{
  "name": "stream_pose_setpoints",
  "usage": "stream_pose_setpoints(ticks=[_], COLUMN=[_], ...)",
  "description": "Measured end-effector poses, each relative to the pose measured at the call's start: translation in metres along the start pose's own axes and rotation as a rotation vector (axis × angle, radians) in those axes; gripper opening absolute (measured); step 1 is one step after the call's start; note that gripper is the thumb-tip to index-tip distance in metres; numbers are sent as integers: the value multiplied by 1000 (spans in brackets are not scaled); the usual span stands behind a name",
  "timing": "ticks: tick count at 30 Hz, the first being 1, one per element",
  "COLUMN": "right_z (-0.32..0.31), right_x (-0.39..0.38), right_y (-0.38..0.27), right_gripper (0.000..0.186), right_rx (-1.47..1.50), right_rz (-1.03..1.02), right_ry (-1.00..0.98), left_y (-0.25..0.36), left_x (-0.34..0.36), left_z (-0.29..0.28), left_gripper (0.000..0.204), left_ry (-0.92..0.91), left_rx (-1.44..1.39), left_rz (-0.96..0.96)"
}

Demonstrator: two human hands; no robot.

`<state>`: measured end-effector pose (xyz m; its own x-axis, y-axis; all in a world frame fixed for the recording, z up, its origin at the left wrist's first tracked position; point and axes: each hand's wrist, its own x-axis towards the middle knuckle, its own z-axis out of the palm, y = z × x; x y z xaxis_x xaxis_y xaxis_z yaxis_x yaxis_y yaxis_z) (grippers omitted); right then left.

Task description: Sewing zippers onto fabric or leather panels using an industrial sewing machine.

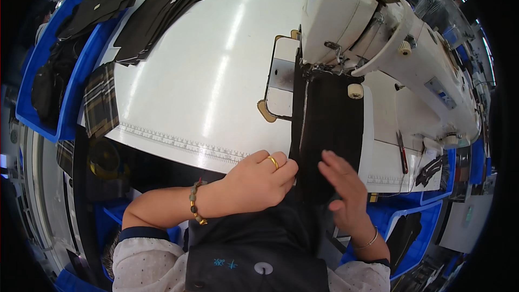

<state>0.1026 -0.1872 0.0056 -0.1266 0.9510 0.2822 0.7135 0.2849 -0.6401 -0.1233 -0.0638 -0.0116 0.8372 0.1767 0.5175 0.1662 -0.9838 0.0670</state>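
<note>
A strip of black fabric (338,119) runs from under the white sewing machine's head (338,19) toward me and over the table's front edge. Along its left side lies a silvery line that looks like a zipper (304,113). My left hand (262,181) is closed in a pinch at the fabric's near left edge. Over the near right part of the fabric, my right hand (346,192) has its fingers stretched out and holds nothing. Whether its fingertips touch the cloth I cannot tell. The needle area is mostly hidden by the machine head.
Dark cut pieces (154,24) lie fanned at the table's far left, beside a blue bin (81,92) of dark cloth. Plaid fabric (101,100) hangs over the left edge. Red-handled snips (403,154) lie on the right. Another blue bin (419,246) stands low right.
</note>
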Motion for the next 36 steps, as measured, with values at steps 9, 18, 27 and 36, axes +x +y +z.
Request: stream_pose_setpoints(ticks=[9,18,27,36], right_z=[-32,-75,-24,-22], right_x=[-22,3,-57,-49], right_y=[47,70,76,69], right_gripper=[45,42,37,40], right_rx=[-513,1143,-470,-507], right_rz=[362,771,125,-52], right_ry=[114,340,-116,-254], left_y=[26,27,22,19], left_x=[10,3,4,0], left_z=[-3,0,2,1], left_gripper=[22,22,17,18], left_ry=[-98,-62,17,-19], left_rx=[319,342,306,241], left_rz=[41,12,21,17])
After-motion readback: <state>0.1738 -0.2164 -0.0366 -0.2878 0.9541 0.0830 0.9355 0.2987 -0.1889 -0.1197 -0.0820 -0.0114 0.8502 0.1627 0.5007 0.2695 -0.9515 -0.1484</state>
